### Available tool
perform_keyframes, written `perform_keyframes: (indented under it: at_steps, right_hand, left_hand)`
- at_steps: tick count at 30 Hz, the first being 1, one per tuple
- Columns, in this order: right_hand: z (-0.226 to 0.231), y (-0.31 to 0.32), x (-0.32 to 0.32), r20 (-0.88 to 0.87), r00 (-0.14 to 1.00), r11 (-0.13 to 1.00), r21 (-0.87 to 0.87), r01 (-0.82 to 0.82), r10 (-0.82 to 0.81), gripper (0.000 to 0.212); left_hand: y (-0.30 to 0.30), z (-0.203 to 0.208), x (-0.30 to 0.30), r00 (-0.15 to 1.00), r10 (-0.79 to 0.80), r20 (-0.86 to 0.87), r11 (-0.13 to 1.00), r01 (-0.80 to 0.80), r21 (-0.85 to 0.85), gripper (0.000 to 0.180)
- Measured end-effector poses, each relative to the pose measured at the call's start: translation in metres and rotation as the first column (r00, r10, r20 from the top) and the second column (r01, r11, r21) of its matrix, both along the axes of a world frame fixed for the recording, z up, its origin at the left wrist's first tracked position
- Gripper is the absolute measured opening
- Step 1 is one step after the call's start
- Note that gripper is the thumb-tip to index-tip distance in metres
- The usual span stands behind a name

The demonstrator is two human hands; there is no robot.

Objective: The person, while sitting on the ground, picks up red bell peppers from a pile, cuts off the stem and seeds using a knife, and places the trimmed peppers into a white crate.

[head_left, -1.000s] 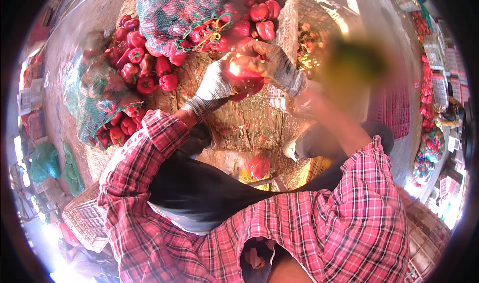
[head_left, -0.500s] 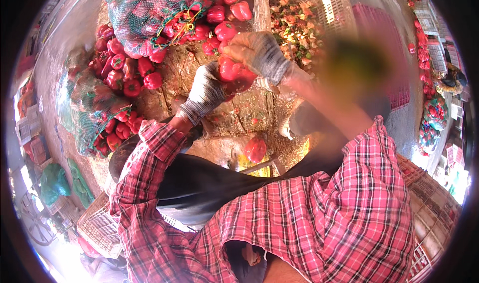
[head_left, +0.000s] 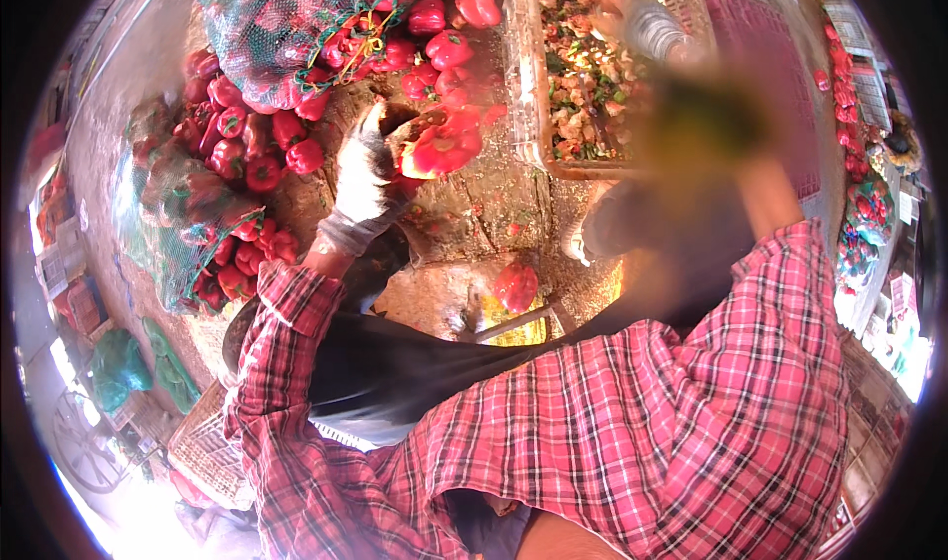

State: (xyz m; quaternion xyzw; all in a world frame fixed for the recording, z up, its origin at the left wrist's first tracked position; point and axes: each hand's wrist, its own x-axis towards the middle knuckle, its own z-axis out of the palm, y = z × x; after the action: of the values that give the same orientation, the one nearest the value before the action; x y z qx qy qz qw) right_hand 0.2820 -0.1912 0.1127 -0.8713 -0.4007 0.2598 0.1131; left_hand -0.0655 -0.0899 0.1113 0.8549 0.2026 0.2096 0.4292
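In the middle, my gloved left hand [head_left: 367, 170] is closed around a red bell pepper [head_left: 446, 147], whose near side looks cut open and bright. My right hand [head_left: 632, 22], in a grey glove with orange-brown fingers, is over the far part of a crate [head_left: 541, 116] of pepper cores and scraps [head_left: 591, 81]. Motion smears its fingers, so I cannot make out whether anything is in them. Whole red peppers [head_left: 449, 49] lie in a heap beyond my left hand. Another red pepper [head_left: 515, 286] rests closer to me, between my legs.
Green mesh sacks of red peppers [head_left: 286, 32] [head_left: 183, 190] stand at the far left and left. Beyond the scrap crate is a pink crate [head_left: 760, 76]. A blurred dark, yellowish patch [head_left: 706, 125] hides part of my right forearm. Another crate [head_left: 212, 441] stands at lower left.
My right hand has left the pepper and moved right and away, over the scrap crate. My left hand keeps the pepper, now turned with its cut side showing.
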Motion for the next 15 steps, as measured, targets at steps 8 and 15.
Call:
perform_keyframes:
  at_steps: [8, 15]
  right_hand:
    - [-0.034, 0.096, -0.003, -0.078, 0.992, 0.927, 0.370, -0.062, 0.098, 0.025]
    - [-0.186, 0.166, -0.006, 0.068, 0.990, 0.981, -0.145, 0.129, -0.120, 0.027]
  left_hand:
    - [0.081, 0.084, -0.160, 0.745, 0.419, -0.519, 0.887, -0.215, 0.408, 0.029]
    - [0.068, 0.087, -0.350, 0.301, 0.598, -0.743, 0.753, -0.528, 0.393, 0.028]
